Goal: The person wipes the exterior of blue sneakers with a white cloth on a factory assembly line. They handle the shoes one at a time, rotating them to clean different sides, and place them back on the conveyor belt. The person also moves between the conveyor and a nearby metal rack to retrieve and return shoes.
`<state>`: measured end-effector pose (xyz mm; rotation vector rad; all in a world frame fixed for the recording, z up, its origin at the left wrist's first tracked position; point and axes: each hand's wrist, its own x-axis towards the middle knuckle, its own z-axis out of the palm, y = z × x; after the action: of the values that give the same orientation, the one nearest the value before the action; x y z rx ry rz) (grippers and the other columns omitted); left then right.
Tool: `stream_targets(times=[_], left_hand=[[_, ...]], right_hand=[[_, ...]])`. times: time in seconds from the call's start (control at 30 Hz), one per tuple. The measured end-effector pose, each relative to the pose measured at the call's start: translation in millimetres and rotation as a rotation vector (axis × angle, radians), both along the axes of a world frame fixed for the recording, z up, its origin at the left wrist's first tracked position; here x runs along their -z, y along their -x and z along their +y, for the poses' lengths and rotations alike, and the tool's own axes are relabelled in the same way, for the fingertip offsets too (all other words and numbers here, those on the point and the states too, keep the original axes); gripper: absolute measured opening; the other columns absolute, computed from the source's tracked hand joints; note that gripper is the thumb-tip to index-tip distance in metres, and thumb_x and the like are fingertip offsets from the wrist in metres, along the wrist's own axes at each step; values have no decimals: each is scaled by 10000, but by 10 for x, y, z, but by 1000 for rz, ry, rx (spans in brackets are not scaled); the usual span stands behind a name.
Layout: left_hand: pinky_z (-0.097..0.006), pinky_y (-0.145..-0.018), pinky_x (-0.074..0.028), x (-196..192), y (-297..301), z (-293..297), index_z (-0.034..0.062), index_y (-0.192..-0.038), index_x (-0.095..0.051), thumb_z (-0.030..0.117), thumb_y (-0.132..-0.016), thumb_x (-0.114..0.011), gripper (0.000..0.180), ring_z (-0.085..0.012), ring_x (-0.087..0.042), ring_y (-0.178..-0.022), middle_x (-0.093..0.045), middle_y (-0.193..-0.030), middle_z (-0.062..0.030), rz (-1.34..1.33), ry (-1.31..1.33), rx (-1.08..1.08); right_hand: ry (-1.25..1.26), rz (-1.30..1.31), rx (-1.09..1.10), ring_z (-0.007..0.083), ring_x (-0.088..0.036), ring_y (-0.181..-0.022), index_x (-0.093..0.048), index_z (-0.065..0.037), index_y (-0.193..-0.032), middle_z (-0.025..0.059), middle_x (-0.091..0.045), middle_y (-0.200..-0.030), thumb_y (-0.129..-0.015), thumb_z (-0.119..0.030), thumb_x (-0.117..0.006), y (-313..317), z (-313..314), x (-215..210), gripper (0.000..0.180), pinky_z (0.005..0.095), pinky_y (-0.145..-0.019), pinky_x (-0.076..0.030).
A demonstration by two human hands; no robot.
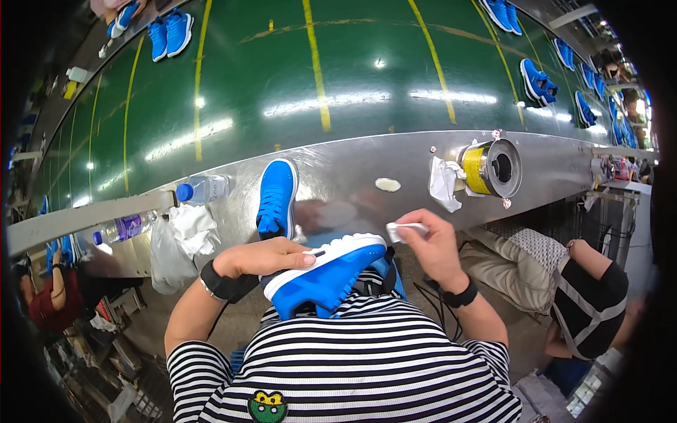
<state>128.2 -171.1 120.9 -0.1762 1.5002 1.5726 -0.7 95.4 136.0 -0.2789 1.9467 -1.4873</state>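
Nearest, over a striped shirt point(352, 366), a blue shoe point(328, 271) with a white sole lies on its side in the person's lap. The left hand point(261, 257) is laid over the shoe's heel end, fingers closed round it, a dark band on the wrist. The right hand point(434, 247) is raised just right of the shoe's toe, pinching a small white cloth point(403, 229) between thumb and fingers; a black watch sits on that wrist.

Beyond the hands runs a metal bench point(338, 173). On it a second blue shoe point(276, 197) stands upright, toe pointing away. To its left lie a water bottle point(201, 189) and crumpled white plastic point(189, 227). To the right is a yellow tape roll point(490, 168) beside a white rag point(444, 183).

Farther off, a green conveyor belt point(282, 77) carries more blue shoes point(171, 34). Another person point(557, 275) sits to the right.
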Motion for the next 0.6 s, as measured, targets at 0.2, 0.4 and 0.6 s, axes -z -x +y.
stream_targets(times=[0.2,0.4,0.6], left_hand=[[-253,-832,-420,-76,-31,-2,-47,-1133,-547,431,-876,-498,545,-159,-545,-936,-603,-1031,-123,-9,2,-41],[-317,-953,-398,115,-240,44,-61,-1296,-330,300,-873,-521,588,-220,-522,-1077,-476,-1240,-161,-211,-614,-730],[-516,-734,-499,393,-134,354,39,-1362,-236,538,-829,-455,762,-406,-531,-1003,-391,-1267,-280,-444,-1442,-1015]], right_hand=[[-24,-21,-51,101,-535,-683,-583,-13,-846,15,-571,-754,-775,-72,-628,-303,-154,244,103,235,-622,-430],[45,-225,288,102,-586,-758,-551,-10,-893,37,-601,-797,-829,-80,-595,-147,61,516,105,217,-625,-482],[295,-81,330,29,-509,-704,-570,-33,-926,-13,-585,-819,-841,-101,-605,113,-406,287,115,158,-612,-388]])
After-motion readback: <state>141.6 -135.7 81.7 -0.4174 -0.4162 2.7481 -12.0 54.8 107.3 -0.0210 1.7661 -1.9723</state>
